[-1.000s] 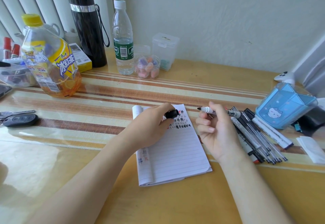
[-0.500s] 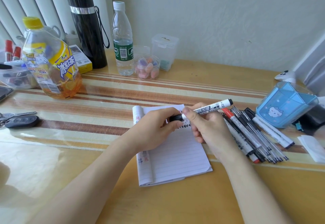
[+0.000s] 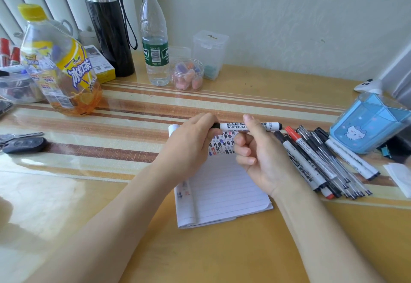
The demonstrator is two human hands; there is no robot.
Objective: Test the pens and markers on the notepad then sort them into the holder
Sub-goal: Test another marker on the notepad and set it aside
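A white whiteboard marker (image 3: 235,126) lies level above the lined notepad (image 3: 224,196). My left hand (image 3: 191,147) pinches its black cap end, which sits on the marker. My right hand (image 3: 260,153) grips the barrel with thumb and curled fingers. The notepad's top lines carry rows of small black, blue and red test marks. A pile of several pens and markers (image 3: 322,162) lies on the table right of the notepad. The blue pen holder (image 3: 369,122) with a cat picture stands at the far right.
An iced-tea bottle (image 3: 60,65), a black flask (image 3: 106,22), a water bottle (image 3: 154,36) and small clear boxes (image 3: 189,75) stand along the back. Keys (image 3: 22,143) lie at the left. A folded tissue (image 3: 400,178) lies at the right edge.
The marker was uncapped in my right hand, the cap in my left. The hands came together, the cap went onto the tip, and the marker now lies level between both hands.
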